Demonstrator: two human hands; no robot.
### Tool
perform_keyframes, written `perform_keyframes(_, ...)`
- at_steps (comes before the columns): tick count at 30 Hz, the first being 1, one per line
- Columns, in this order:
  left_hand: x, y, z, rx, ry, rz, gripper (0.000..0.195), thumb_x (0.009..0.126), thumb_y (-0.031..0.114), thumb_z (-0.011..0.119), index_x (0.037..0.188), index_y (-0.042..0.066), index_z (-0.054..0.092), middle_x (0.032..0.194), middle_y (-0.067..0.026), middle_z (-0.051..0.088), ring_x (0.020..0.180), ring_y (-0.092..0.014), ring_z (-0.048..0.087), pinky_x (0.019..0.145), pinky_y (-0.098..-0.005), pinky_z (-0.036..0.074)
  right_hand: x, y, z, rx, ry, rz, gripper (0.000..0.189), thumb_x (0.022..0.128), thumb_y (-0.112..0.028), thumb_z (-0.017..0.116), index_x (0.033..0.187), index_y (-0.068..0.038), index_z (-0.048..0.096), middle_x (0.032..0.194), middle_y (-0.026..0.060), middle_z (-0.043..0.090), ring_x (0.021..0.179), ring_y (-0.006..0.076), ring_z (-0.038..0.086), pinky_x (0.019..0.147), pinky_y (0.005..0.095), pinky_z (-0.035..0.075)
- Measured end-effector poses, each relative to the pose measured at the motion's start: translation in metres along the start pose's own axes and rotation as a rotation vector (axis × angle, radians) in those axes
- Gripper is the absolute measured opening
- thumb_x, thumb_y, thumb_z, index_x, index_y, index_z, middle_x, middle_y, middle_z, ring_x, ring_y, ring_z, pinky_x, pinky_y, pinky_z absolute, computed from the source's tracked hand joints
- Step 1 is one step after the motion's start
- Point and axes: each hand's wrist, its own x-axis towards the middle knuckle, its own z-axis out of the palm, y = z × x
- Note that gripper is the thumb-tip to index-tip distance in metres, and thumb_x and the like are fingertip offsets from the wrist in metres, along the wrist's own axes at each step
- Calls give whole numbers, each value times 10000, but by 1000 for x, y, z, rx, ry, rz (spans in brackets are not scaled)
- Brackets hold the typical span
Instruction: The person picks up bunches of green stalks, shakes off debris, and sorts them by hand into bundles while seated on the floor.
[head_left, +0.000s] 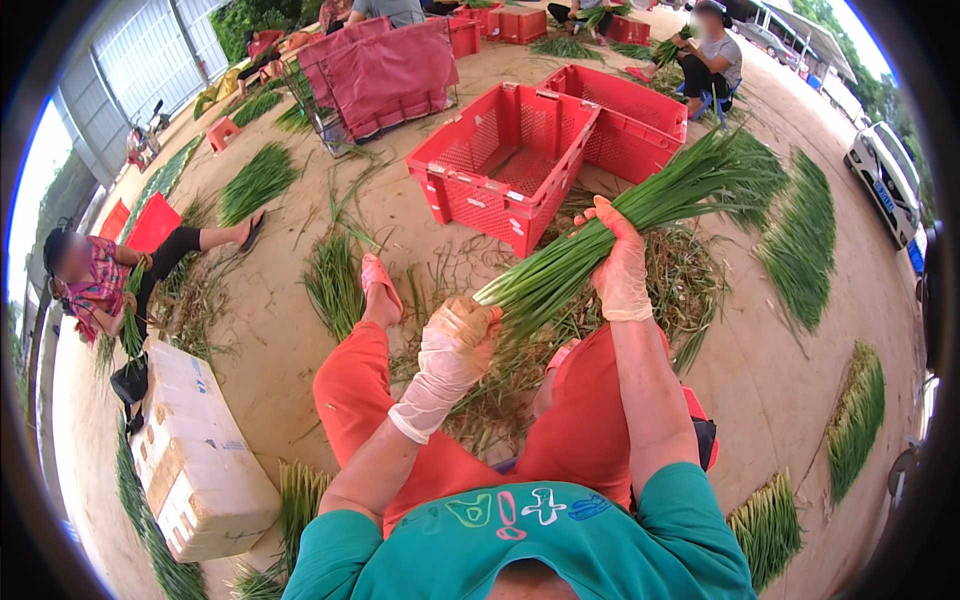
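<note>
A thick bundle of garlic chives (667, 191) slants across in front of me, pale stem ends at lower left and green leaf tips at upper right. My right hand (619, 259), in a translucent glove, is wrapped around its middle. At the pale end, my left hand (459, 337), gloved too, is closed on the stem ends; its fingertips are partly hidden. Below the bundle, between my knees, trimmed leaves and stalks (480, 420) litter the ground.
Two red plastic crates (487, 202) (637, 142) stand ahead. Chive piles lie at right (802, 240) and left (334, 281). A white foam box (202, 457) sits at lower left. Co-workers sit at left (97, 277) and upper right (712, 64). A pink-covered cart (382, 82) stands beyond.
</note>
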Motion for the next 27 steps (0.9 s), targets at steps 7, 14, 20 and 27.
perform_keyframes(7,4,-8,17,201,-64,4,236,690,55,726,904,86,632,816,-128,609,788,-332,603,663,-435,492,0,-11,-26,101,129,-3,129,888,-61,671,983,1,611,807,98,626,735,255,656,627,413,562)
perform_keyframes(14,13,27,22,125,-41,37,215,743,104,765,911,77,634,869,-139,613,804,-349,600,671,-452,492,10,-1,-45,168,102,0,135,897,-128,675,900,-7,615,836,123,636,760,249,631,725,416,555)
perform_keyframes(20,5,3,55,105,-13,-13,234,729,104,784,921,79,652,832,-122,618,751,-332,610,641,-426,500,10,6,-47,167,114,15,130,905,-140,665,941,-27,610,834,107,638,750,250,630,720,420,551)
perform_keyframes(27,-1,-18,32,315,-36,-92,204,752,92,716,938,66,634,848,-156,619,800,-362,621,670,-450,509,9,-27,-46,236,140,-66,137,897,-136,671,926,-15,614,864,115,639,807,248,624,758,442,561)
